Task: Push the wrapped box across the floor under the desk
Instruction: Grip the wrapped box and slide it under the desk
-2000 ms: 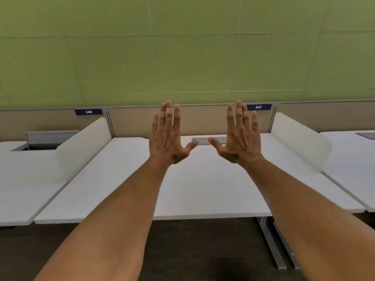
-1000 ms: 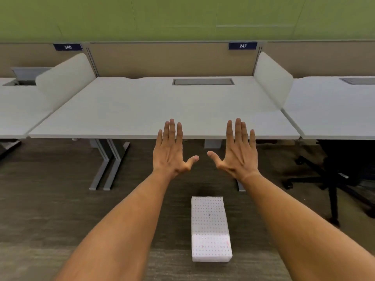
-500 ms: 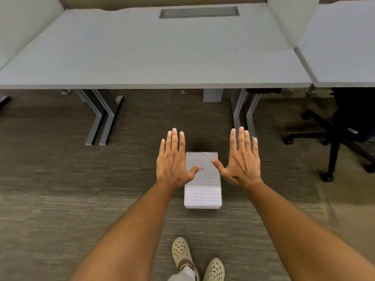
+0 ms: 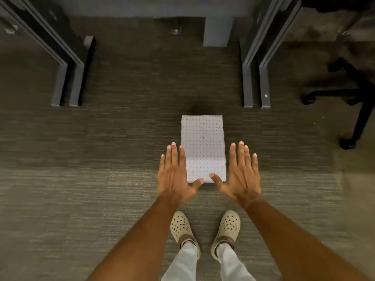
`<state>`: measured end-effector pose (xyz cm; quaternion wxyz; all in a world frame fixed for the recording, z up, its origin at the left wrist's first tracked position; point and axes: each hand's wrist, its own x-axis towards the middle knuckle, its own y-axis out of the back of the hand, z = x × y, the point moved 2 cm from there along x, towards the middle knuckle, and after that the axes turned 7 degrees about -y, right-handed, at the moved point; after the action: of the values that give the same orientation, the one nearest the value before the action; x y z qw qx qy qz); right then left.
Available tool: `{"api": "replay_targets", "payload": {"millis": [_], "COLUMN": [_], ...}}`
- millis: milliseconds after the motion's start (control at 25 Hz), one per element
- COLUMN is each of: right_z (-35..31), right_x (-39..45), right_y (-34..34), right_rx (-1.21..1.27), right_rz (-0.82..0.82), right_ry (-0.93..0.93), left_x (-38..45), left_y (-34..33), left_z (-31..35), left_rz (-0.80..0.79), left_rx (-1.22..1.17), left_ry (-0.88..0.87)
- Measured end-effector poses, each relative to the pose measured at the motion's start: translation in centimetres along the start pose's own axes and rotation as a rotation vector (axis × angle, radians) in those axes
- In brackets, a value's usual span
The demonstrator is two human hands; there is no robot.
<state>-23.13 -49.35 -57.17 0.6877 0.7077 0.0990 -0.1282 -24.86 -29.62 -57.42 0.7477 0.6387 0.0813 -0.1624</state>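
Note:
The wrapped box [image 4: 203, 142], white paper with small dots, lies flat on the dark carpet just in front of the desk's legs. My left hand [image 4: 175, 175] hovers flat at its left side, fingers spread, thumb over the box's near edge. My right hand [image 4: 240, 175] mirrors it on the right side, fingers spread, thumb over the near right corner. Neither hand grips anything. Whether the hands touch the box, I cannot tell. The desk's underside [image 4: 142, 7] shows as a dark band along the top.
Grey desk legs stand at the left [image 4: 69, 82] and right [image 4: 255, 78], with open carpet between them. A grey post [image 4: 218, 31] stands at the back under the desk. A black office chair base [image 4: 349, 98] is at the right. My feet in beige clogs [image 4: 205, 228] stand behind the box.
The view has tilted down from the wall and desktop to the floor. Both open hands have dropped from in front of the desk to either side of the box.

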Motion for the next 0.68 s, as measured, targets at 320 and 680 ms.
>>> {"api": "replay_targets", "payload": {"millis": [320, 680], "right_z": [3.0, 6.7], "right_x": [8.0, 18.0], "right_y": [-17.8, -31.3], "right_rx": [0.155, 0.750], "right_rz": [-0.184, -0.235], "right_ry": [-0.070, -0.409], "left_x": [7.2, 17.7], "left_y": [-17.1, -31.3], "left_z": [-1.7, -6.5], "left_rz": [-0.156, -0.171], "left_rx": [-0.199, -0.576], "left_ry": [0.119, 0.437]}}
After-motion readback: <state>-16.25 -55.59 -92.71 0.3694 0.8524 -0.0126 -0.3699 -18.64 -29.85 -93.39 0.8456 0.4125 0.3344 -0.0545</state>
